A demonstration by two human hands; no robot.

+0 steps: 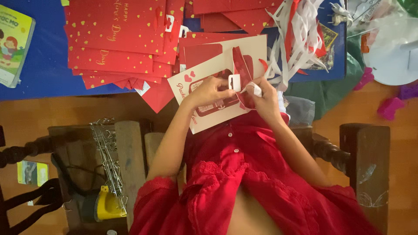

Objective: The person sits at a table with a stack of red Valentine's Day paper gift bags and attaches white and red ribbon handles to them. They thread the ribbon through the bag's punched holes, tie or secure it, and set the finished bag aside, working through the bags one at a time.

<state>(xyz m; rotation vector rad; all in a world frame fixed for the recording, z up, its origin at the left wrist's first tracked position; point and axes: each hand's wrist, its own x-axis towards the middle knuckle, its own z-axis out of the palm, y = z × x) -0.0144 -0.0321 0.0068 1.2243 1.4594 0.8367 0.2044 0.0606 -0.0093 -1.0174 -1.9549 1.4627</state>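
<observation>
Red heart-speckled packets (114, 39) stacked on blue table; cream card (204, 80) beneath hands

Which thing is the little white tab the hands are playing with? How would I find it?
Start at the blue table stacked with red gold-dotted envelopes. Just below its edge, the left hand and right hand meet over a cream card. The little white tab sits between them, against a red paper piece; unlike the long white strips nearby, it is short with a cut-out slot.
</observation>
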